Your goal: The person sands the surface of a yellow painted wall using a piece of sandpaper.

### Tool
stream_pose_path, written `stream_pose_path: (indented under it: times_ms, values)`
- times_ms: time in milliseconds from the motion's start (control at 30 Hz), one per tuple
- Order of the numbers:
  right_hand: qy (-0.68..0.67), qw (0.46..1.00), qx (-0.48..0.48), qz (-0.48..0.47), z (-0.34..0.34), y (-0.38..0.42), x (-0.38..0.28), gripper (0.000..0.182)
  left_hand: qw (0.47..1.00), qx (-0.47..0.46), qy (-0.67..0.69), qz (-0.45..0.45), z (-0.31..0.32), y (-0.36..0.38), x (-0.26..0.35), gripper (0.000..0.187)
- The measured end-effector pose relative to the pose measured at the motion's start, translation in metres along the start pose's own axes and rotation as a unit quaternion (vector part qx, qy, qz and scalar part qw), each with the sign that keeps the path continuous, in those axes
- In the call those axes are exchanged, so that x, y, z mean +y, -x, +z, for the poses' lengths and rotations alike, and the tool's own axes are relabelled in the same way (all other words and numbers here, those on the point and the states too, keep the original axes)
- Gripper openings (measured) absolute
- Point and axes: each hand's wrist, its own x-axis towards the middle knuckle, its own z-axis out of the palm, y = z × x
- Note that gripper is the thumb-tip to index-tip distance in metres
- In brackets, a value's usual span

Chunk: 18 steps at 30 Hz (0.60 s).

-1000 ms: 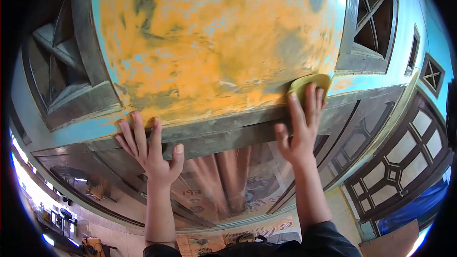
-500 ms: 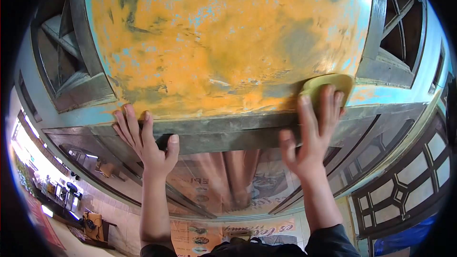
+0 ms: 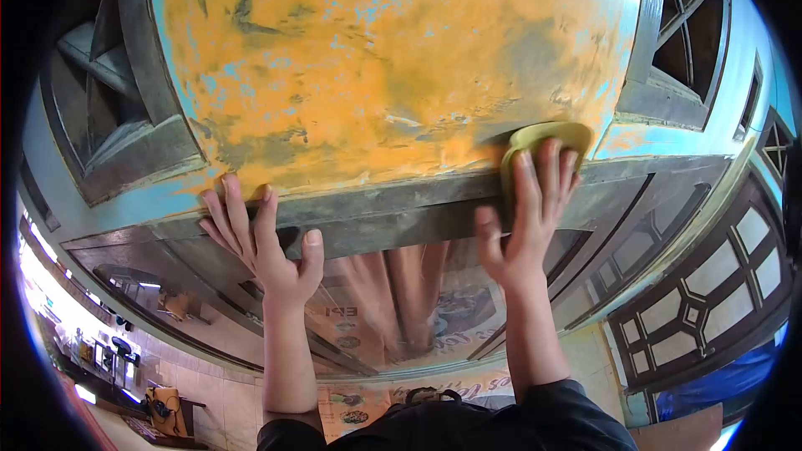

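Observation:
I look up at an overhead panel (image 3: 376, 58) with worn orange and blue paint. My right hand (image 3: 526, 213) presses a yellow-green pad (image 3: 547, 135) flat against the panel's lower right corner, fingers spread over it. My left hand (image 3: 263, 242) rests open-fingered on the grey wooden beam (image 3: 393, 213) below the panel, thumb hooked under its edge; it holds nothing.
Grey carved wooden frames flank the panel at the left (image 3: 117, 117) and right (image 3: 681, 42). Glass below the beam reflects curtains (image 3: 401, 301). A lattice window or door (image 3: 710, 284) stands at the lower right. A tiled floor with furniture (image 3: 159, 409) shows at lower left.
My right hand with the pad slid right along the panel's lower edge, then back a little to the left. The left hand stayed on the beam while my view shifted slightly.

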Motion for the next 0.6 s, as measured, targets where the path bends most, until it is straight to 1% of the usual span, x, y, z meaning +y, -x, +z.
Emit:
stream_pose_path:
  times_ms: [100, 233, 300, 367, 400, 500, 533, 600]
  values:
    - [-0.020, 0.998, 0.047, 0.029, 0.004, -0.003, -0.009, 0.066, 1.000, 0.001, 0.010, -0.004, -0.001, 0.000, 0.001, 0.058]
    - [-0.004, 0.999, -0.026, -0.021, 0.005, 0.006, -0.016, 0.065, 1.000, 0.001, 0.019, -0.001, -0.002, 0.000, -0.001, 0.058]
    - [0.006, 1.000, 0.020, 0.013, 0.000, -0.002, -0.007, 0.060, 1.000, 0.001, 0.025, 0.001, -0.003, 0.001, -0.002, 0.057]
    - [-0.002, 0.997, 0.064, 0.039, 0.004, -0.003, 0.001, 0.061, 1.000, -0.005, 0.023, 0.009, -0.004, 0.001, -0.003, 0.059]
    - [-0.002, 0.997, 0.063, 0.038, 0.004, -0.004, -0.008, 0.060, 1.000, -0.010, 0.020, 0.014, -0.004, 0.001, -0.003, 0.062]
    - [0.004, 0.999, -0.031, -0.033, 0.002, 0.000, -0.030, 0.057, 1.000, -0.016, 0.021, 0.015, -0.006, 0.001, -0.002, 0.064]
    - [0.005, 0.998, -0.046, -0.035, 0.000, 0.000, -0.029, 0.056, 1.000, -0.015, 0.024, 0.013, -0.007, 0.000, -0.001, 0.064]
    - [0.021, 1.000, 0.000, -0.002, -0.003, -0.006, -0.011, 0.058, 0.999, -0.008, 0.035, 0.002, -0.006, 0.000, -0.001, 0.059]
